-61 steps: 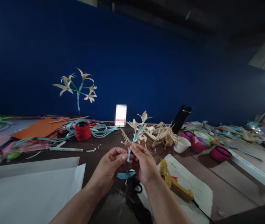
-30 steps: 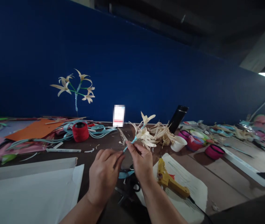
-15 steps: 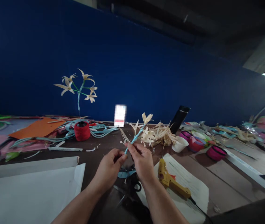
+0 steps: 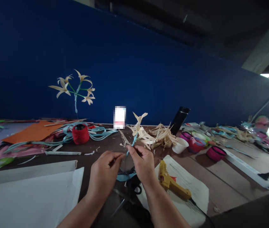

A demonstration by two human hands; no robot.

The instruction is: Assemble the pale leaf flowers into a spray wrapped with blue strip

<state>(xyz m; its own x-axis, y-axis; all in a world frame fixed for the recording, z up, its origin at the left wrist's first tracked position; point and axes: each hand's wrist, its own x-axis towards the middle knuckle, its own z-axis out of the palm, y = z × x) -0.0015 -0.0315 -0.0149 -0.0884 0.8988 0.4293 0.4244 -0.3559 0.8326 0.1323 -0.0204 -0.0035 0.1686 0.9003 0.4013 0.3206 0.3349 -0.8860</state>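
Note:
An artificial flower with pale, dry petals (image 4: 137,126) stands upright on a stem wrapped in light-blue tape (image 4: 135,139). My right hand (image 4: 144,163) pinches that stem between thumb and forefinger. Just left of the stem's lower end, my left hand (image 4: 104,172) is closed in a pinch; what lies between its fingertips is too small to make out. Below the hands are a light-blue strip (image 4: 126,177) and scissors (image 4: 137,189), partly in shadow. A yellow glue gun (image 4: 173,183) rests on a sheet of paper (image 4: 197,180) right of my right forearm.
A finished flower spray (image 4: 76,95) stands at the back left. Near it are a red roll (image 4: 80,134) and light-blue strips (image 4: 103,133). Dry husks (image 4: 164,134), a white cup (image 4: 180,145), a black flask (image 4: 180,120) and a power strip (image 4: 245,167) occupy the right. White board (image 4: 30,193) lies front left.
The flower has turned in my right hand, its blooms now more upright and bunched further left. My left fingertips have shifted slightly left and away from the stem's end. The view has moved slightly right.

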